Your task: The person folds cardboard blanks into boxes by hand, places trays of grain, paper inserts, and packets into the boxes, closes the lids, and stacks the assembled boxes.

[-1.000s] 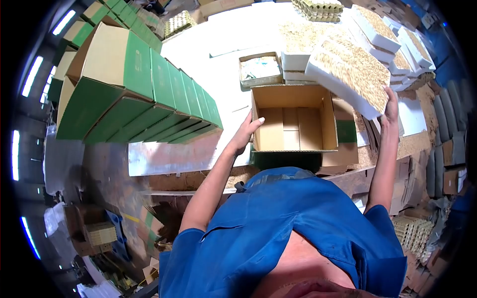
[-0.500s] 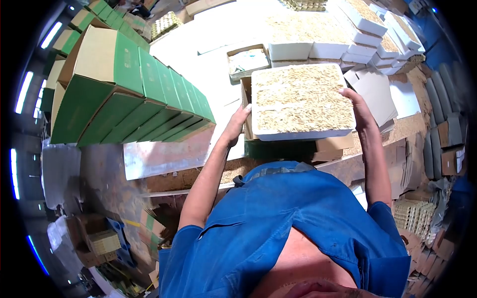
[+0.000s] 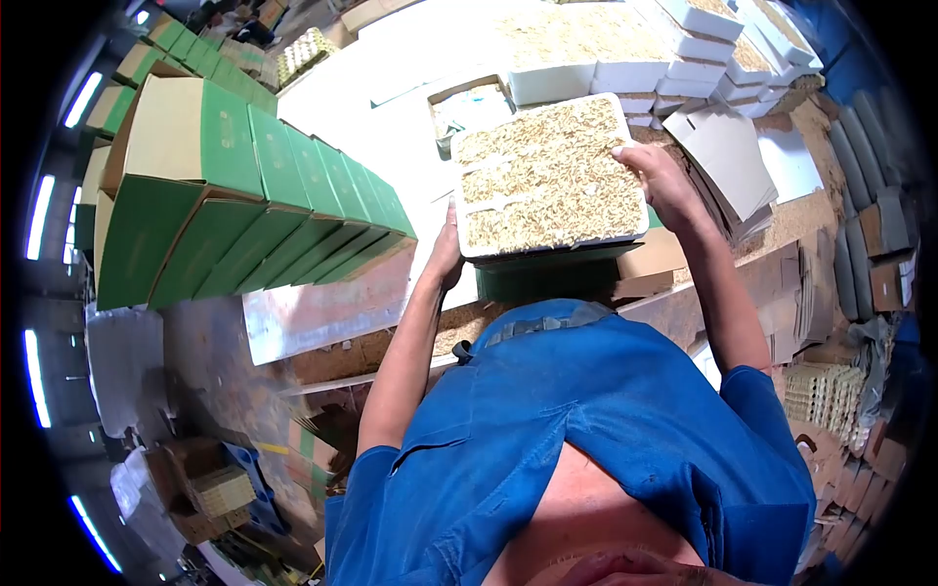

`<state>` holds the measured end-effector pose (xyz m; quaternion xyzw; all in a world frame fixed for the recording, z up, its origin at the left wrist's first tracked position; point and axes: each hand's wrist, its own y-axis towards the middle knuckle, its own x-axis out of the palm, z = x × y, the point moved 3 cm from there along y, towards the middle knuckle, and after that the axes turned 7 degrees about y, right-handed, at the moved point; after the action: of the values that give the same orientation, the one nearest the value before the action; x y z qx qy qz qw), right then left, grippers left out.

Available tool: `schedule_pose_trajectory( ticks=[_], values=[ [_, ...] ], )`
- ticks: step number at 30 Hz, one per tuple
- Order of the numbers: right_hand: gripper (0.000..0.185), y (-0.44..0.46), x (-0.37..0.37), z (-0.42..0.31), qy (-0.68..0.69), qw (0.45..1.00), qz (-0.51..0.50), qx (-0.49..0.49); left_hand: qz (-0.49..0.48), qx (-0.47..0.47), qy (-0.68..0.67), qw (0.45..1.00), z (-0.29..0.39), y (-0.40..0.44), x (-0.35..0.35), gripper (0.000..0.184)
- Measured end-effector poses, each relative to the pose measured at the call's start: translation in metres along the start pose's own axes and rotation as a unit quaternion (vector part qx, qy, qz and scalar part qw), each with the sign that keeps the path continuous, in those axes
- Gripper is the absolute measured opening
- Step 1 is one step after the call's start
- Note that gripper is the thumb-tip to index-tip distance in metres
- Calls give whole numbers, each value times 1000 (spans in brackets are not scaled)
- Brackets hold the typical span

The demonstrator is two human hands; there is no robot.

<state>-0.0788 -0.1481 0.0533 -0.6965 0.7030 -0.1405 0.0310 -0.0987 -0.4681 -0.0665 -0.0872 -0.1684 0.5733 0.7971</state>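
The white foam box (image 3: 549, 176), filled level with loose husk-like grains, sits over the mouth of a green carton (image 3: 547, 280) at the near edge of the worktop (image 3: 391, 146), right in front of the person. The right hand (image 3: 666, 188) pinches the box's right rim, thumb tip on the grains and the palm along the side. The left hand (image 3: 448, 250) lies upright against the left side, thumb pointing up; its fingers are hidden, so how far they are closed, and whether they touch the foam or the carton, cannot be told.

To the left stands a row of green cartons (image 3: 230, 146), packed side by side. Just beyond the foam box is a shallow tray (image 3: 470, 109) holding pale scraps. Farther right are stacked foam boxes (image 3: 625, 76), with flat grey sheets (image 3: 728, 156) leaning near them.
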Motion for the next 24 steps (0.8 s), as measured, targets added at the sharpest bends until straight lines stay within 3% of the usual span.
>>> schedule_pose_trajectory(
  ticks=[1, 5, 8, 9, 10, 11, 13, 15, 17, 18, 19, 21, 24],
  values=[
    [35, 3, 2, 3, -65, 998, 3, -22, -2, -3, 0, 1000, -2, 2, -3, 74],
    [43, 16, 1, 48, -84, 995, 50, 19, -33, -18, -10, 999, -6, 7, -12, 75],
    [50, 22, -5, 68, -193, 977, 68, -63, 5, 102, 110, 989, 20, 0, -3, 67],
    [50, 16, -3, 63, -240, 964, 84, -74, 1, 99, 111, 989, 42, -9, 9, 67],
    [50, 14, -2, 63, -238, 964, 90, -71, 79, 200, 314, 925, 73, -22, 22, 68],
    [47, 12, -2, 63, -294, 947, 114, -65, 150, 290, 496, 804, 99, -33, 37, 71],
    [38, -2, 14, 51, -352, 918, 169, -65, 7, 325, 637, 699, 121, -34, 71, 79],
    [31, -6, 21, 51, -393, 898, 171, -103, -99, 335, 684, 640, 106, -26, 99, 83],
    [22, -7, 22, 49, -398, 893, 160, -131, -181, 296, 701, 624, 87, -16, 112, 86],
    [18, -9, 23, 46, -431, 865, 160, -201, -177, 275, 722, 610, 82, -12, 117, 87],
    [25, -12, 30, 37, -510, 786, 154, -315, -185, 249, 737, 600, 74, -5, 119, 89],
    [24, -27, 32, 8, -497, 707, 188, -466, -197, 203, 753, 594, 63, 0, 118, 91],
    [25, -4, -28, 11, -469, 714, 258, -451, -204, 210, 735, 611, 58, 5, 114, 90]
  ],
)
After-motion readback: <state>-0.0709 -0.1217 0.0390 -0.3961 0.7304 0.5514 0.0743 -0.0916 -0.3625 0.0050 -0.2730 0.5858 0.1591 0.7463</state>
